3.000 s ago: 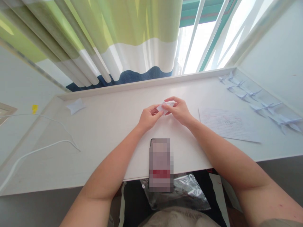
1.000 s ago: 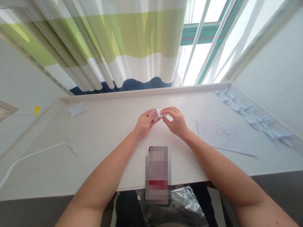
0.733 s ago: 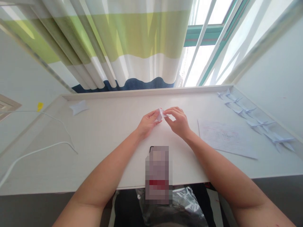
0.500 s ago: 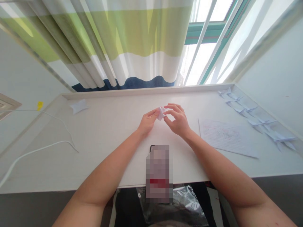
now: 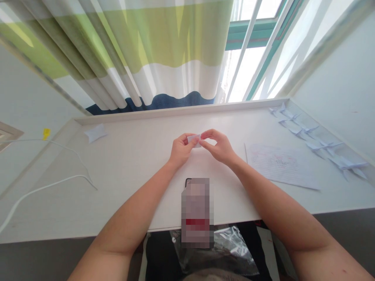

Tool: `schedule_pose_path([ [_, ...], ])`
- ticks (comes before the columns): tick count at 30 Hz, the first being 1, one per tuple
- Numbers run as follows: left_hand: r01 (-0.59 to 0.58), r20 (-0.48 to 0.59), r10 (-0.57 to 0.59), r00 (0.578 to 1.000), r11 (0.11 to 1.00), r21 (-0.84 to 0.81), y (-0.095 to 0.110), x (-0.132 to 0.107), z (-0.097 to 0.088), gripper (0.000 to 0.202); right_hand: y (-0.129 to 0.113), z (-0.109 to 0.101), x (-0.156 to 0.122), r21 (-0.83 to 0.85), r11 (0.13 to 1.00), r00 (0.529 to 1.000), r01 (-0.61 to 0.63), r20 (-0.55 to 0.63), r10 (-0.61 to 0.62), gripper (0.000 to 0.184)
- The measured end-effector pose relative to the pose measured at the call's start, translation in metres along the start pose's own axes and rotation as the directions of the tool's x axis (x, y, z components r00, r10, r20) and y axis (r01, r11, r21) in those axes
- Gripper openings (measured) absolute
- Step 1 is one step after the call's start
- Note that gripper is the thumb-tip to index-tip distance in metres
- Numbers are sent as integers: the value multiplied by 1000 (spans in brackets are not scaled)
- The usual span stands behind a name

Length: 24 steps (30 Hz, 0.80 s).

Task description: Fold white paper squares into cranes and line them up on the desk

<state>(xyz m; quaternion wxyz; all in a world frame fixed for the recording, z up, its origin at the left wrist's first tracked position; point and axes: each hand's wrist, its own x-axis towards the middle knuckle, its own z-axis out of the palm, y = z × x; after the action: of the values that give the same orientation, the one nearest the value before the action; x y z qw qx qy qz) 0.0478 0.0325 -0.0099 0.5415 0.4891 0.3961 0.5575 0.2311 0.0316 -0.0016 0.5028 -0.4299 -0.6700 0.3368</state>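
Above the middle of the white desk, a small piece of folded white paper (image 5: 193, 138) is held between my two hands. My left hand (image 5: 181, 150) pinches it from the left, thumb across the near face. With thumb and fingertips closed together, my right hand (image 5: 219, 146) grips the paper's right end. Several folded paper shapes (image 5: 322, 146) stand in a line along the desk's right edge. A written sheet of paper (image 5: 281, 164) lies to the right of my right forearm.
Another white folded paper (image 5: 95, 133) lies at the far left of the desk (image 5: 131, 156). A white cable (image 5: 58, 181) loops over the left side. A blurred-out phone-like object (image 5: 197, 210) is at the front edge, above clear plastic (image 5: 234, 249) on my lap. Curtains (image 5: 175, 43) hang behind.
My right hand's fingers have closed from a spread pose onto the paper. The paper has turned from an upright, pointed look to a flatter, wider strip. The view has shifted slightly.
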Motion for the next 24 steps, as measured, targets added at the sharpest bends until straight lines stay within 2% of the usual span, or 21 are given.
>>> schedule_pose_path([
  [2, 6, -20, -6, 1000, 1000, -17, 2, -1, 1, 66, 4, 1, 2, 85, 993, 996, -80, 35, 77, 55],
  [4, 11, -42, -12, 999, 1000, -21, 3, -1, 1, 67, 7, 3, 2, 144, 981, 990, -131, 76, 121, 60],
  [13, -10, 13, 9, 1000, 999, 32, 4, -1, 1, 65, 3, -2, 4, 277, 943, 983, -182, 71, 169, 32],
  [20, -23, 79, 17, 997, 997, 74, 7, -2, -1, 61, -2, -3, 5, 371, 892, 964, -259, 150, 218, 45],
  [24, 3, 121, -10, 993, 999, 53, 6, -1, -2, 62, -4, -3, 6, 355, 907, 974, -226, 81, 211, 49],
])
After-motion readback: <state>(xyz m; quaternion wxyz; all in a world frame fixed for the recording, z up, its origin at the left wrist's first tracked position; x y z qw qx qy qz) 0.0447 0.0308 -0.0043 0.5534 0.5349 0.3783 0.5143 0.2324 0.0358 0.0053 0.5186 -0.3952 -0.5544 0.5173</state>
